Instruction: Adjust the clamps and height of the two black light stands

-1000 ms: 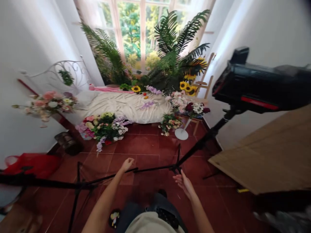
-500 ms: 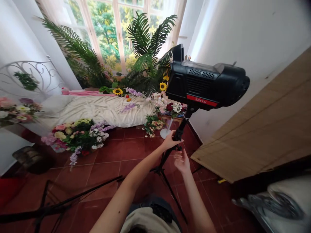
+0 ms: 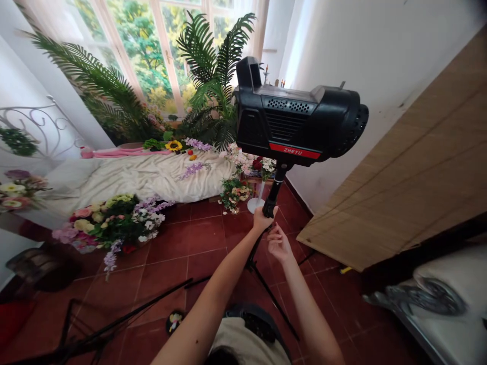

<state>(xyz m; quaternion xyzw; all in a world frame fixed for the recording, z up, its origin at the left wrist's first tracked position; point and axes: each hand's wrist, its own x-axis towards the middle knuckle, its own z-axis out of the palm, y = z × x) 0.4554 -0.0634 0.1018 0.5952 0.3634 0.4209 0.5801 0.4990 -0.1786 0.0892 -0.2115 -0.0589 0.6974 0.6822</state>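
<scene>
Black stand pole point(image 3: 271, 200) rises from the red tile floor point(image 3: 198, 238), and the left hand point(image 3: 262, 220) is curled around it just below the lamp point(image 3: 297, 124), which sits on top, its red strip reading ZHEYU. Just beside, the right hand point(image 3: 279, 244) is spread open near the pole, apart from it. Lower left, a second stand point(image 3: 114, 324) lies folded on the floor. Farther off, a flower basket point(image 3: 110, 225) holds pink, yellow and white blooms before a bed point(image 3: 140, 175); palms point(image 3: 213, 61) stand at the window.
</scene>
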